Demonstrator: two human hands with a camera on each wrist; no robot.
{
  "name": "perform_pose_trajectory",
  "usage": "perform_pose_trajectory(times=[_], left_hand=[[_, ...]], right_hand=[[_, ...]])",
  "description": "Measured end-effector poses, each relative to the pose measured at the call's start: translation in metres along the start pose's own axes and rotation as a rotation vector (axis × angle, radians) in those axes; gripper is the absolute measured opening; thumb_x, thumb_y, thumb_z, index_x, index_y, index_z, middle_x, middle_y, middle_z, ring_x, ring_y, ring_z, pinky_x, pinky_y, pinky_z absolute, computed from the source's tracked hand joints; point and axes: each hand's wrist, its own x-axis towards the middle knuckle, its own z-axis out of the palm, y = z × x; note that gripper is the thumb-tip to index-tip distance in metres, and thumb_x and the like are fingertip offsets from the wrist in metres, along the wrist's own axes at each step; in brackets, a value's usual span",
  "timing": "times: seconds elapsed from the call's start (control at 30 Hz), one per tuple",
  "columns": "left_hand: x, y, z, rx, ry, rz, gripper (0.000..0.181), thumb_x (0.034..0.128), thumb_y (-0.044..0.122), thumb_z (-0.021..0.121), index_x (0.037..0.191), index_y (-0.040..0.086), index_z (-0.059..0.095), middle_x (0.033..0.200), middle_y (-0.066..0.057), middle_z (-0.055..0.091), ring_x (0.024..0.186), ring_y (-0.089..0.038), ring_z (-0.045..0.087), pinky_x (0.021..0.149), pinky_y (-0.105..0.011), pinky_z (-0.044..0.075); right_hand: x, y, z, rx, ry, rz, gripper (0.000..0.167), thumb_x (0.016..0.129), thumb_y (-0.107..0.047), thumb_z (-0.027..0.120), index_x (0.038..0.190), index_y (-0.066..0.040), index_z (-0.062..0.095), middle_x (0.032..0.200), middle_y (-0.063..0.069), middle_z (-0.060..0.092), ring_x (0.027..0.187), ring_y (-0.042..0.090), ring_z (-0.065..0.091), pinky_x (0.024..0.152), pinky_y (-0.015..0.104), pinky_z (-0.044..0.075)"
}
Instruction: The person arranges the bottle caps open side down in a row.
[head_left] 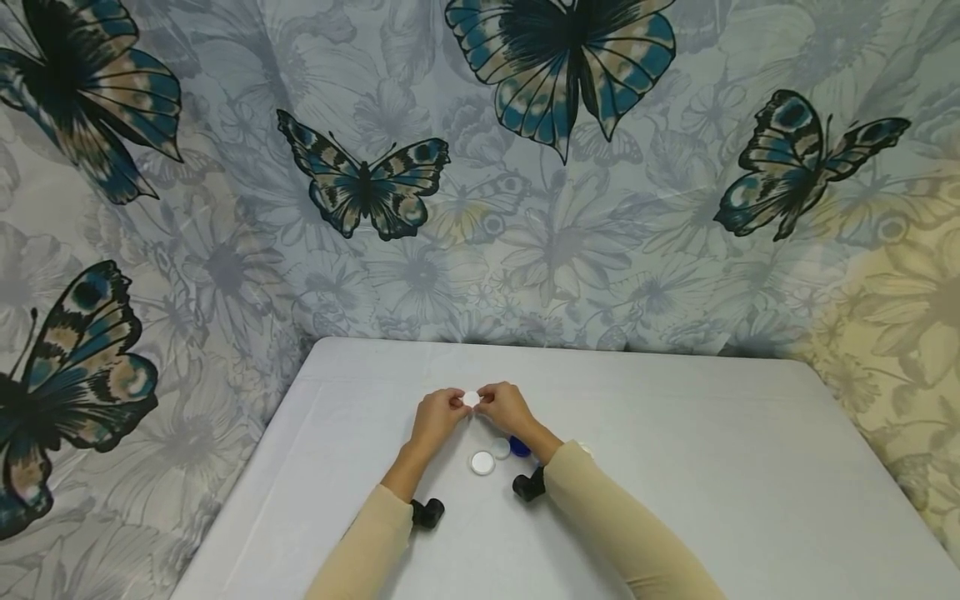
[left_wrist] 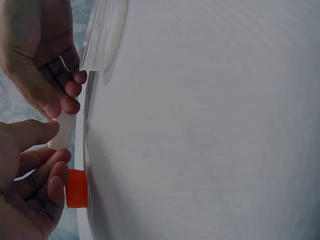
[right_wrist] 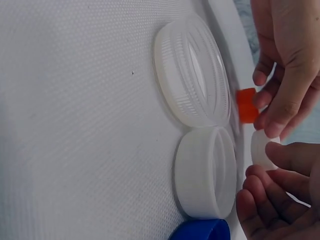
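A small white cap (head_left: 471,398) is held up over the white table between both hands. My left hand (head_left: 436,419) pinches it from the left between thumb and fingers. From the right, my right hand (head_left: 507,407) pinches the same cap. In the left wrist view an orange cap (left_wrist: 76,188) stands on the table close by the left fingers; the left hand hides it in the head view. Nearer me are a clear ridged lid (right_wrist: 192,72), a wider white cap (right_wrist: 197,172) beside it, and a blue cap (right_wrist: 200,230), partly covered by the right forearm in the head view.
The white-covered table (head_left: 720,467) reaches back to a hanging cloth (head_left: 420,283) printed with butterflies and flowers. A pale object (head_left: 586,449) shows partly behind the right sleeve. Black wrist cameras (head_left: 429,513) sit on both wrists, low over the table.
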Motion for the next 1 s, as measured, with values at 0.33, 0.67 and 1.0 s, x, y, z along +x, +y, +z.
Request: perform_pose_trajectory(times=[0.33,0.67,1.0], left_hand=[[0.003,0.002,0.002,0.212,-0.06,0.031,0.017,0.0819,0.017,0.076,0.087,0.001,0.072,0.069,-0.002,0.06,0.064,-0.014,0.051,0.061,-0.028,0.044],[0.001,0.003,0.001,0.225,-0.089,0.01,0.023,0.087,0.02,0.07,0.097,-0.001,0.073,0.078,-0.008,0.067,0.07,-0.02,0.062,0.065,-0.033,0.052],[-0.005,0.008,-0.005,0.082,-0.015,0.024,0.024,0.0888,0.018,0.07,0.106,0.003,0.071,0.072,-0.001,0.061,0.061,-0.008,0.048,0.058,-0.023,0.042]], right_hand=[[0.0,-0.002,0.003,-0.06,-0.012,0.015,0.026,0.081,-0.004,0.073,0.105,0.006,0.071,0.085,0.013,0.073,0.076,0.02,0.065,0.071,0.032,0.054],[0.001,-0.004,-0.002,-0.109,-0.065,0.016,0.025,0.084,-0.009,0.071,0.105,0.005,0.071,0.091,0.015,0.072,0.084,0.024,0.065,0.077,0.036,0.054],[-0.005,-0.004,-0.027,-0.081,-0.083,-0.028,0.02,0.088,-0.013,0.069,0.103,0.001,0.072,0.086,0.01,0.07,0.076,0.017,0.061,0.068,0.03,0.05]])
